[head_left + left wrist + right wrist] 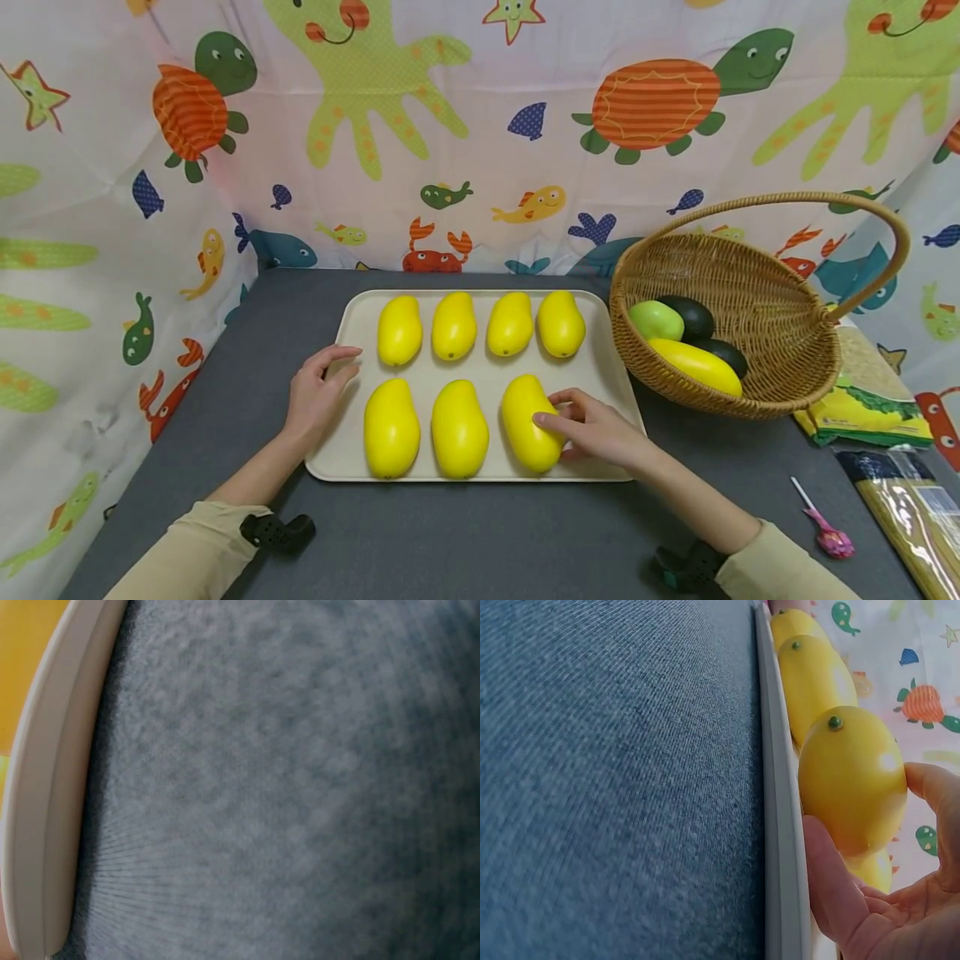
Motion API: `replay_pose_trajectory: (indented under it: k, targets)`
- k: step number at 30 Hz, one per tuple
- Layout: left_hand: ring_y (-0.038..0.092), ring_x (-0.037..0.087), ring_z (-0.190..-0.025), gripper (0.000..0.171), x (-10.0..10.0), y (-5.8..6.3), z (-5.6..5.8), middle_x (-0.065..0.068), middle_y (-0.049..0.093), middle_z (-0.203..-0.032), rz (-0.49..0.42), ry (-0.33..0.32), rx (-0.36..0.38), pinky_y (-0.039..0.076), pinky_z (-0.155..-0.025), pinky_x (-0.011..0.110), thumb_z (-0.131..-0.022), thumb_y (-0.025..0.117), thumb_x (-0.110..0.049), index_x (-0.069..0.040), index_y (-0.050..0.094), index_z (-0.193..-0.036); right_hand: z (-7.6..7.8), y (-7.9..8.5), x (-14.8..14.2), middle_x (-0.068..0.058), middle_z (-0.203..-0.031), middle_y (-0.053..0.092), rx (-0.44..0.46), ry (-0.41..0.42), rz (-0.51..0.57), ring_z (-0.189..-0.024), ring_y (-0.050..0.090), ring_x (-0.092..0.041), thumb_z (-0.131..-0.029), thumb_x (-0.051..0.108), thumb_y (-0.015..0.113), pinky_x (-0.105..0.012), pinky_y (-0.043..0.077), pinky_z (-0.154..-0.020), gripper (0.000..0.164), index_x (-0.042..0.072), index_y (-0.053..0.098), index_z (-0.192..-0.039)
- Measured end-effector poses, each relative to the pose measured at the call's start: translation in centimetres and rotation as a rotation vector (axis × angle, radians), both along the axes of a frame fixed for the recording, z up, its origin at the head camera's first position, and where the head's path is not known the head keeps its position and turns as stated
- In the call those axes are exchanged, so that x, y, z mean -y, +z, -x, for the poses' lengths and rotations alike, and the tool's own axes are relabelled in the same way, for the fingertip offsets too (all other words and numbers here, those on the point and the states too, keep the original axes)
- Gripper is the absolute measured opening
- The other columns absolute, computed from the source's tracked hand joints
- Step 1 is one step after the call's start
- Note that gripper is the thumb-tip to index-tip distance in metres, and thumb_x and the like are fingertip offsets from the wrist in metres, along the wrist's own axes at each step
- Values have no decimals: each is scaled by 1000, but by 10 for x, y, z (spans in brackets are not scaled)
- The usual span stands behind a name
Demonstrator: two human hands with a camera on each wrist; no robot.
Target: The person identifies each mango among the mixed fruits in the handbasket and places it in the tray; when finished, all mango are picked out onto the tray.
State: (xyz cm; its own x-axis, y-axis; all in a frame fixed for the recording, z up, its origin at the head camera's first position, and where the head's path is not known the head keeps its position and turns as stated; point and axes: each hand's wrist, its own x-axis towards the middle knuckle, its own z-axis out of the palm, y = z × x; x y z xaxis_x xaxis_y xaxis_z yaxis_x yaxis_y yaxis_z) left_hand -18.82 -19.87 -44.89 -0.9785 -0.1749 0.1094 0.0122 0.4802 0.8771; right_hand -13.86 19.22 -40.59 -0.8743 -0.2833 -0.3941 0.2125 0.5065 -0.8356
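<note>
A yellow mango [531,423] lies at the right end of the front row on a cream tray [480,477]. My right hand [592,429] holds it from the right, thumb over its upper side. In the right wrist view the mango [851,780] shows its small green tip, with digits on opposite sides. Two more mangoes [392,427] fill out the front row, and several smaller ones [453,326] line the back. My left hand [318,396] rests at the tray's left rim, fingers reaching over it and holding nothing. The left wrist view shows the tray wall [49,795].
Right of the tray, a tilted wicker basket [795,358] holds a green fruit [656,320], dark fruits [688,318] and a yellow one [696,367]. Beyond it lie a yellow-green packet [877,408], a pasta packet [907,508] and a pink lollipop [834,542]. A printed curtain [480,150] hangs behind.
</note>
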Motion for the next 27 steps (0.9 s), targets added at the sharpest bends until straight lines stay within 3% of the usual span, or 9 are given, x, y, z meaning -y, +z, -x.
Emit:
replay_pose_trajectory:
  k: [4,12,27]
  targets:
    - [41,25,-135,26,0,0,0,11,54,-138,2,-1,3,26,-113,49,-91,66,-17,-10,70,-116,-1,0,3,-8,-99,60,-42,11,-27,-78,62,-19,-90,49,65,-33,58,-70,65,5,46,-134]
    - [40,25,-135,26,0,-1,0,11,53,-139,5,2,5,26,-113,49,-91,66,-18,-11,70,-116,-1,-4,8,-7,-91,58,-108,49,-54,-67,63,-19,-88,49,67,-30,55,-65,66,5,45,-133]
    - [40,25,-136,27,1,-1,0,10,54,-138,7,1,5,25,-113,49,-91,65,-18,-10,70,-116,-2,-7,12,-3,-87,63,-144,89,-74,-66,62,-18,-90,49,65,-30,54,-63,69,4,41,-136]
